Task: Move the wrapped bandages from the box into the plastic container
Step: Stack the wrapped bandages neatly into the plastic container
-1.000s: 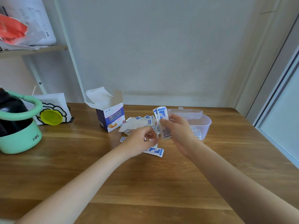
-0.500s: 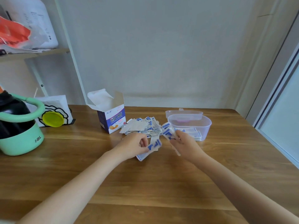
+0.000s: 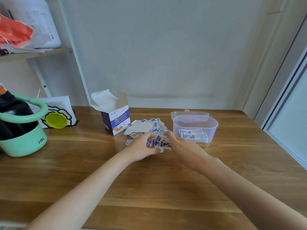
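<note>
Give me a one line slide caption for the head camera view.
Both hands gather wrapped bandages between the open box and the plastic container.

1. Two bare forearms enter from the lower edge of the head view, one from each bottom corner, with no sleeve showing on either up to the edge of the picture.
2. The left hand (image 3: 142, 146) wears no glove, ring or band that can be made out.
3. The right hand (image 3: 182, 147) is likewise uncovered, and its wrist carries no watch or strap.
4. Both forearms look smooth and slender, without visible marks; fingernail detail is too blurred to tell.
</note>
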{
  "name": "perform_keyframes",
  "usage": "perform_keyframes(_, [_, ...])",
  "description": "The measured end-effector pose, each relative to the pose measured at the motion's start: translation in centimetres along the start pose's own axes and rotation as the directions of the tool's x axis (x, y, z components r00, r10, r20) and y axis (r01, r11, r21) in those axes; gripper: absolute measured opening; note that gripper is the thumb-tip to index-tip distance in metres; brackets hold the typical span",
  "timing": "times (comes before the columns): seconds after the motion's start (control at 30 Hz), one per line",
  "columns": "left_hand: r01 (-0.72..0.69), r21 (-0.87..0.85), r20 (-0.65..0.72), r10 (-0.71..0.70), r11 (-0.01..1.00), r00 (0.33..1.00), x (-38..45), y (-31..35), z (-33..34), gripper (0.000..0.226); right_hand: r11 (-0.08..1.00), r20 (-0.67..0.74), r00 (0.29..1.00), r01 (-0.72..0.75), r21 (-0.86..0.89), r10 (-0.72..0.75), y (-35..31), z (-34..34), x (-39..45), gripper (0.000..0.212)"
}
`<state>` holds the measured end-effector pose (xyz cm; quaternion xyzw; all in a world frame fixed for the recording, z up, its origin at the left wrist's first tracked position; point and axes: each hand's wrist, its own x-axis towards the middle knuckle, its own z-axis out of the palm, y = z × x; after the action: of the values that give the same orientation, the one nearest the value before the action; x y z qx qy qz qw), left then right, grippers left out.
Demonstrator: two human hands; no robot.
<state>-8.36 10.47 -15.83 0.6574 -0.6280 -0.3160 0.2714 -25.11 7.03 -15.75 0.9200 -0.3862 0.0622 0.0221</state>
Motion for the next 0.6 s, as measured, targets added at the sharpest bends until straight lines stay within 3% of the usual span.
perform_keyframes(0.13, [-0.152, 0.334, -0.013, 0.166, 0.93, 0.986, -0.2, -0.2, 1.3, 0.028, 0.981, 0.067, 0.991, 0.122, -0.154, -0.113, 0.3, 0.9, -0.1, 0.038])
perform_keyframes(0.3, [-0.241, 0.418, -0.036, 0.281, 0.876, 0.959, -0.5, -0.4, 1.8, 0.017, 0.976, 0.092, 0.996, 0.039, -0.213, -0.019, 1.4, 0.5, -0.8, 0.04])
perform_keyframes(0.47, [-0.273, 0.415, -0.003, 0.302, 0.868, 0.953, -0.4, -0.3, 2.3, 0.018, 0.991, 0.169, 0.978, -0.128, 0.038, 0.12, 2.7, -0.8, -1.6, 0.028])
perform_keyframes(0.6, [-0.295, 0.371, 0.015, 0.312, 0.881, 0.95, -0.2, -0.1, 3.0, 0.017, 0.969, 0.133, 0.98, -0.174, 0.177, 0.151, 2.6, -1.0, -1.6, 0.02])
